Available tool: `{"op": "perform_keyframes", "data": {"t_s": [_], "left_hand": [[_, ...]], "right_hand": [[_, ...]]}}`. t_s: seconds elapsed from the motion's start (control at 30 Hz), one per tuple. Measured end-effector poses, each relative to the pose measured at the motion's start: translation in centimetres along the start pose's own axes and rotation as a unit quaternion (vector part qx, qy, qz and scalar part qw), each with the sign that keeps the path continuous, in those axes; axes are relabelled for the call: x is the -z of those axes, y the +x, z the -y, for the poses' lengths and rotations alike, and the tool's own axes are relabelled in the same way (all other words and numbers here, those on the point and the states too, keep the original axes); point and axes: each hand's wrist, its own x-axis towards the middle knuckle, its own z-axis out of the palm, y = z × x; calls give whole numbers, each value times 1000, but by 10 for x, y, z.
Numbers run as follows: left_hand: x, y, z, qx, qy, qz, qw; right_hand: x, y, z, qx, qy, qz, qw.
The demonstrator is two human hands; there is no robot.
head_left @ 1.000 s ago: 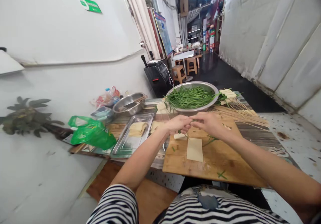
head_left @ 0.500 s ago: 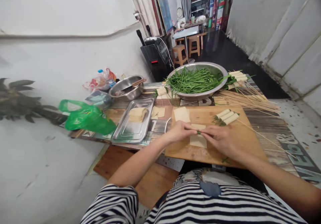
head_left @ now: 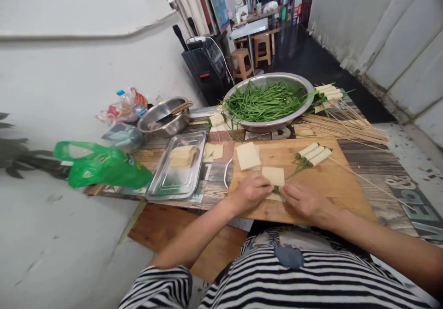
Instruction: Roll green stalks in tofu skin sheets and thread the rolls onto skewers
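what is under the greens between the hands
A pale sheet on the cutting board. The greens, left hand and right hand cover part of it, which can't be seen.

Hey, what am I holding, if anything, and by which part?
A small green bundle, by its ends: the left hand has one end in its fingers, the right hand the other, over a pale sheet.

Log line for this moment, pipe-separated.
left hand: holds greens, left end | right hand: holds right end | sheet: under greens, on board | rolls: board's far right
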Motion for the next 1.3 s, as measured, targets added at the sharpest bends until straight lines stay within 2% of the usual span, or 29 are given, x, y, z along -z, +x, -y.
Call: {"op": "perform_keyframes", "data": {"t_s": [0.1,0.2,0.37,0.53,0.63,0.77,0.9,1.0,1.1,1.3], "left_hand": [[4,-3,1,-34,43,54,997],[6,-5,2,-54,65,75,994],[6,-5,3,-46,89,78,992],[2,-4,2,-47,101,56,992],[-3,-3,1,-23,80,13,996],[-6,0,-2,49,-6,-57,997],[-9,1,-4,141,-115,-92,979],[-10,0,-2,187,-160,-120,962],[-9,-2,1,166,-143,-112,969],[-6,0,3,87,-44,-53,994]], "right_hand": [[8,4,8,27,-57,42,997],[14,9,15,21,-108,40,993],[13,11,14,66,-151,-1,986],[12,15,7,62,-121,-32,990],[14,16,7,15,-77,-45,996],[17,18,7,-86,45,-15,995],[21,25,0,-200,227,-10,953],[22,31,-5,-255,261,22,931],[21,34,-8,-280,254,37,925],[22,37,-6,-286,231,61,928]]}}
